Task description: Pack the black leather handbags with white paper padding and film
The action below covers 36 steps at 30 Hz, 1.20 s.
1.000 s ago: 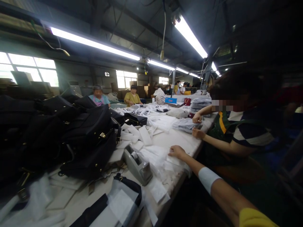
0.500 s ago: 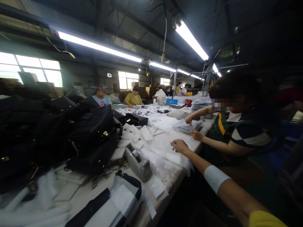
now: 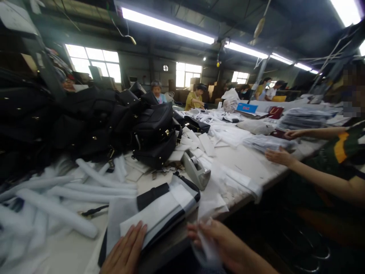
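Note:
My left hand [image 3: 127, 247] lies flat, fingers stretched out, on the white sheet [image 3: 155, 213] over a black bag [image 3: 196, 192] at the table's near edge. My right hand [image 3: 209, 236] is closed around a translucent plastic sheet [image 3: 207, 247], just right of that bag and by the table edge. The plastic is blurred and hangs below the fingers. Behind the bag stands a grey tape dispenser [image 3: 196, 171].
Black bags [image 3: 154, 125] are heaped at the left, with white foam rolls [image 3: 57, 213] before them. White pads [image 3: 207, 144] lie mid-table. At the right a person's hands [image 3: 279, 156] touch plastic-wrapped items [image 3: 265, 142]. Other people sit across the table.
The view has swung right and down. My right hand has come back from over the table to beside the bag and now grips plastic. My left hand has come into view on the white sheet.

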### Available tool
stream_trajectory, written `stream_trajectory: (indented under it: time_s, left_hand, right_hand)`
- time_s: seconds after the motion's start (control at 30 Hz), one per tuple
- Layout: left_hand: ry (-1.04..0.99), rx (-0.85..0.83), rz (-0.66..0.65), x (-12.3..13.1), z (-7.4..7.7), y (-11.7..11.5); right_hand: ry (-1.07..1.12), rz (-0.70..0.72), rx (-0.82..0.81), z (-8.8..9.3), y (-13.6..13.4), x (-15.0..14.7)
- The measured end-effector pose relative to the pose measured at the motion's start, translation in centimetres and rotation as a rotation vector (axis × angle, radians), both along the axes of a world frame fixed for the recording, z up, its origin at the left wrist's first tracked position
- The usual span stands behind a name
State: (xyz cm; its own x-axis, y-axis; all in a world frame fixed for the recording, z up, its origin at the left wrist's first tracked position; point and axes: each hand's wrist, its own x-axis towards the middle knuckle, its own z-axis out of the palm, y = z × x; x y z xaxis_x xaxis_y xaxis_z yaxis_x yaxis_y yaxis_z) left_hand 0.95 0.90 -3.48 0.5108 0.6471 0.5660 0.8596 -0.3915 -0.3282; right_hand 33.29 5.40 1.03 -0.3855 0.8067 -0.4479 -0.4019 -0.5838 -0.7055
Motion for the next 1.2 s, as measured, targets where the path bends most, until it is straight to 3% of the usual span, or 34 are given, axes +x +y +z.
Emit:
stream_trajectory:
  time_s: [0.1, 0.2, 0.53, 0.8, 0.9, 1.0, 1.1, 1.2]
  left_hand:
    - [-0.057, -0.016, 0.060, 0.6, 0.4, -0.4]
    - [-0.112, -0.025, 0.061, 1.1, 0.4, -0.6]
    - [-0.231, -0.038, 0.100, 1.1, 1.3, -1.2]
    - [-0.366, -0.005, 0.264, 0.4, 0.3, -1.5]
    - [-0.413, 0.000, 0.270, -0.4, 0.0, -1.2]
    - [-0.454, -0.016, 0.282, -1.4, 0.0, -1.0]
    - [-0.551, -0.049, 0.311, -2.1, 0.4, -0.9]
    - [-0.719, -0.072, 0.428, -2.4, 0.8, -1.1]
  right_hand:
    - [0.118, 0.101, -0.006, -0.9, -2.2, -5.2]
    - [0.129, 0.084, 0.046, -0.7, -2.5, -7.4]
    - [0.171, -0.143, 0.154, -0.6, -4.0, -11.4]
    - [0.147, -0.076, 0.216, 2.1, -3.4, -12.0]
    - [0.029, 0.064, 0.294, 2.4, -2.2, -11.3]
    - [-0.257, 0.193, 0.412, 1.9, 0.3, -10.5]
    - [-0.586, 0.213, 0.679, 1.5, 3.8, -10.9]
    - [-0.663, 0.223, 0.913, 2.8, 7.7, -13.0]
